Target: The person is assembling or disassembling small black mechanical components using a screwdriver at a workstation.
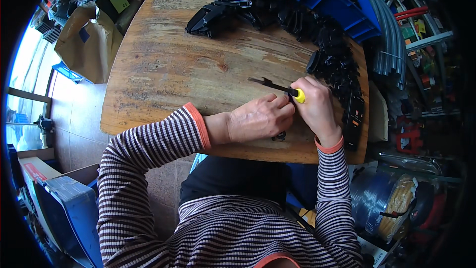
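Observation:
My right hand (316, 106) is closed around a tool with a yellow handle (300, 96). Its dark shaft (280, 87) points left over the table and has a notched, fork-like end. Close against it, my left hand (260, 117) has its fingers curled in, with its fingertips near the base of the shaft. A bit of black shows at those fingertips, but what they grip is mostly hidden. Below the left hand, a small black piece (280, 136) peeks out by the table's near edge.
Black plastic parts (334, 52) are heaped along the far and right sides of the worn wooden table (163, 79). Blue bins (334, 2) stand behind them. A flat black box (354, 119) lies at the right edge. Left of the table is a brown paper bag (89, 44).

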A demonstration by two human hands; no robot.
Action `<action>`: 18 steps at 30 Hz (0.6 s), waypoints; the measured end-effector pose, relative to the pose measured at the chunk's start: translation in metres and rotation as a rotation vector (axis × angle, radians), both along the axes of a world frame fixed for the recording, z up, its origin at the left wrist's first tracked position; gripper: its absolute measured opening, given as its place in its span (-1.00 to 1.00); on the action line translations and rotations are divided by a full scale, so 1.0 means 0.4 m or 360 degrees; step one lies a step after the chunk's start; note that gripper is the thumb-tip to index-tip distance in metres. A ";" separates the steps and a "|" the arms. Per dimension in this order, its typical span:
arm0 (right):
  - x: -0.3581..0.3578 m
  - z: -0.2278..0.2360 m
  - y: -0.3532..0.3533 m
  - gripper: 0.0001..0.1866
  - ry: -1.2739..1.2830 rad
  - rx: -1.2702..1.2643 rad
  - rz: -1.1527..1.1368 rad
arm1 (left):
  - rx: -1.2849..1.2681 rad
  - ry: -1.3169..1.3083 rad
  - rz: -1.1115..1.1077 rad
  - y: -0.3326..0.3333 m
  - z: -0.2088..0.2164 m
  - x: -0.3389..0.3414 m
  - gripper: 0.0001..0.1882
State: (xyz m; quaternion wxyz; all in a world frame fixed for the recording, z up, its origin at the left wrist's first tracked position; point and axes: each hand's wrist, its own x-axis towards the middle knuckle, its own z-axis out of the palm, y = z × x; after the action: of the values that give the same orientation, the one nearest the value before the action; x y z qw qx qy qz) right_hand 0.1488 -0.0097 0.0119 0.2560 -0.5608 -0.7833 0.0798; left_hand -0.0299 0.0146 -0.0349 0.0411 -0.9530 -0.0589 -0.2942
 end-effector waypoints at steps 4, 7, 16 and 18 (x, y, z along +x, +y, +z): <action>0.000 -0.001 -0.004 -0.88 -0.0216 0.0024 0.0019 | 0.0042 0.0086 -0.0019 -0.012 0.004 -0.006 -0.87; 0.006 0.003 -0.012 -0.89 -0.0218 -0.0002 0.0071 | 0.0045 0.0074 -0.0046 -0.013 0.002 -0.004 -0.87; 0.014 0.057 0.033 -0.86 0.1200 0.0097 -0.0045 | -0.0090 0.0250 -0.0115 -0.015 0.041 0.019 -0.76; -0.017 0.013 0.054 -0.89 0.1385 0.0085 0.0028 | -0.0070 0.0214 -0.0106 -0.016 0.037 0.031 -0.80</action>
State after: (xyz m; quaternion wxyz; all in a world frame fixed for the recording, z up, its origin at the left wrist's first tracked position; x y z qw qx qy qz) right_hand 0.1419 0.0118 0.0170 0.5758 -0.4614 -0.6091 0.2907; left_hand -0.0174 0.0081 -0.0202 0.0141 -0.9728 -0.0306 -0.2293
